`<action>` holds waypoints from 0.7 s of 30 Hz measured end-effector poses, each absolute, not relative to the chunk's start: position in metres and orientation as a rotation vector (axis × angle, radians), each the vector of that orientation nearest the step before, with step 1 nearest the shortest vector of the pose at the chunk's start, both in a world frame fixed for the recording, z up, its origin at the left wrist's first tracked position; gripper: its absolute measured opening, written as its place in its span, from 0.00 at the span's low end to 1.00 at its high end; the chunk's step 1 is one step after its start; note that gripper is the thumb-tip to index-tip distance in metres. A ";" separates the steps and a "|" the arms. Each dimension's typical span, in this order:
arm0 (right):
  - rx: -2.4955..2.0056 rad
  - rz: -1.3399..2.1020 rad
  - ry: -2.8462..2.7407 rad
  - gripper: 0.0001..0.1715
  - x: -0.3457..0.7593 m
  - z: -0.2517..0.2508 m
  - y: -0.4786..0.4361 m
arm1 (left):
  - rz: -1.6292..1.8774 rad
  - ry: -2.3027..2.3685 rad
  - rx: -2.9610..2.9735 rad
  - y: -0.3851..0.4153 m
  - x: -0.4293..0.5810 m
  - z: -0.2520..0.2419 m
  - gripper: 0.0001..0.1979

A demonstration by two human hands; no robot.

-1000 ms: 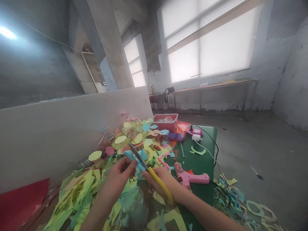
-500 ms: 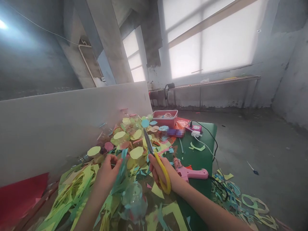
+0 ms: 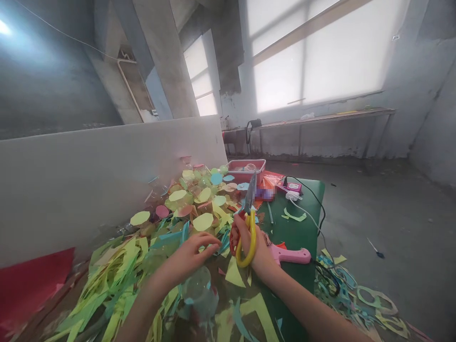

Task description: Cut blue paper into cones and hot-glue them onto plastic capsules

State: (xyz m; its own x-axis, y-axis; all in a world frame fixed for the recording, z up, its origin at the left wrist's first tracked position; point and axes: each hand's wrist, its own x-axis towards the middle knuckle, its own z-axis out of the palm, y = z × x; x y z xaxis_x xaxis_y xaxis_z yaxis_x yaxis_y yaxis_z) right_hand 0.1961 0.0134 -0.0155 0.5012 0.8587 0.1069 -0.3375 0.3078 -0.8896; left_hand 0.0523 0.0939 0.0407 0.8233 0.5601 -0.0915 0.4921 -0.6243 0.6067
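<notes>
Scissors [image 3: 248, 216] gripped blades-up in our right hand [image 3: 254, 247]; left hand [image 3: 190, 256] lies unclenched on paper scraps [image 3: 199, 223]. We judge: keep blades clear of that reaching hand.

A green table [image 3: 295, 232] carries paper scraps [image 3: 117, 275], a pink glue gun [image 3: 290, 255] and a pink tray [image 3: 245, 172].

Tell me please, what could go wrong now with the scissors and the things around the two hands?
1. The right hand holds the scissors with the blades pointing up, close to the left hand, which reaches into the paper scraps. A careless swing might nick fingers.
2. The pink glue gun lies right beside the right wrist on the green table. If it is hot, it might burn skin or scorch paper.
</notes>
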 end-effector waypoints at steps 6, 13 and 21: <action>-0.999 0.954 -0.625 0.29 0.193 -0.016 0.018 | -0.014 0.653 2.282 0.102 0.059 0.033 0.25; -0.998 0.966 -0.627 0.29 0.195 -0.028 0.026 | -0.015 0.817 2.264 0.103 0.052 0.035 0.28; -1.088 0.904 -0.621 0.29 0.201 -0.019 0.016 | -0.044 0.888 2.515 0.078 0.052 0.061 0.25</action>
